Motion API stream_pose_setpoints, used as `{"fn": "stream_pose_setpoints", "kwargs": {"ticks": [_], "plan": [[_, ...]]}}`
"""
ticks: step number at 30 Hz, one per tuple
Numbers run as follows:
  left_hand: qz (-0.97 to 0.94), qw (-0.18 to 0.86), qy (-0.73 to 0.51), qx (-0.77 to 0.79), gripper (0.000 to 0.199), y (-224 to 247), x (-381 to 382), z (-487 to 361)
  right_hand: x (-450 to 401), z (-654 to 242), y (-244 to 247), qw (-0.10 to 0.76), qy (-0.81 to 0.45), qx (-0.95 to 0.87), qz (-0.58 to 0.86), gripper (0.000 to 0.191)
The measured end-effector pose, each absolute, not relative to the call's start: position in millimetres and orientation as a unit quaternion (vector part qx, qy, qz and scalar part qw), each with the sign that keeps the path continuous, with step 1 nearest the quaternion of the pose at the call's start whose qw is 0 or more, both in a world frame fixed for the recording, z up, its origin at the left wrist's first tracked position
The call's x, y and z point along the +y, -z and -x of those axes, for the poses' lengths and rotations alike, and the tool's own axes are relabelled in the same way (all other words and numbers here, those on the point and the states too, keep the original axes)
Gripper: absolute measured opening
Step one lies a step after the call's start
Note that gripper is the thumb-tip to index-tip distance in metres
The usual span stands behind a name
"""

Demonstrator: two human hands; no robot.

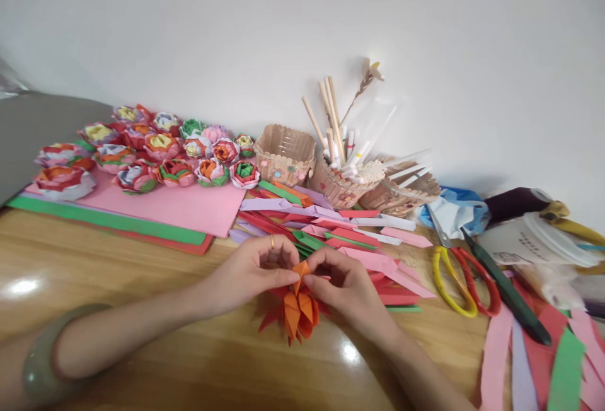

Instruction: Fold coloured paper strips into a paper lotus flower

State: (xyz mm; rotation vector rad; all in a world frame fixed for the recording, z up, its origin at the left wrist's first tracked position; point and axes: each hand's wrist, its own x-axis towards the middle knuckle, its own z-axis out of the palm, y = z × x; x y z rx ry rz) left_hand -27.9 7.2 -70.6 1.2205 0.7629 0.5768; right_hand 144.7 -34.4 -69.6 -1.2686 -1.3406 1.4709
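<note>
An orange folded-paper flower (pixel 299 315) with pointed petals is held just above the wooden table, darker red points showing behind it. My left hand (pixel 265 266), with a ring on one finger, pinches the upper orange fold from the left. From the other side, my right hand (pixel 345 282) grips the same fold between thumb and fingers. Just beyond both hands lies a pile of folded paper strips (pixel 331 225) in red, pink, lilac, green and white. Part of the flower is hidden by my fingers.
Several finished paper flowers (pixel 163 146) stand on pink paper sheets (pixel 203 206) at left. Baskets (pixel 286 152) line the wall, one holding sticks and pens. To the right are scissors (pixel 466 282), a dark green cutter (pixel 508 291), a white tub (pixel 524 241) and loose paper strips (pixel 567 360).
</note>
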Motion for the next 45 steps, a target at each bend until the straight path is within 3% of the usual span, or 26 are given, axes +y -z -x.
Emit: {"fn": "stream_pose_setpoints", "kwargs": {"ticks": [5,12,19,21,23,26,29,35,45], "plan": [[-0.556,0.7,-0.255,0.37,0.007,66,3,29,-40,-140,70,0.388,-0.444,-0.609,0.531,0.004],[-0.615,0.643,-0.284,0.357,0.005,71,2,30,-46,-138,70,0.377,-0.235,-0.717,0.537,0.008],[-0.846,0.293,-0.383,0.226,0.02,81,2,36,-46,-140,72,0.373,-0.078,-0.789,0.483,0.011],[-0.834,0.319,-0.359,0.272,0.013,79,3,36,-46,-141,72,0.376,-0.077,-0.786,0.485,0.01],[-0.783,0.412,-0.3,0.357,0.004,77,3,34,-46,-141,72,0.382,-0.097,-0.767,0.506,0.01],[-0.716,0.525,-0.224,0.403,0.007,76,5,32,-45,-142,72,0.38,-0.147,-0.735,0.542,0.01],[-0.68,0.574,-0.223,0.399,0.012,79,8,30,-42,-142,72,0.351,-0.228,-0.701,0.577,0.008],[-0.655,0.603,-0.22,0.399,0.01,81,12,31,-38,-143,67,0.319,-0.332,-0.677,0.574,0.015],[-0.683,0.573,-0.21,0.402,0.007,76,9,31,-38,-147,65,0.348,-0.251,-0.747,0.508,0.014]]}}
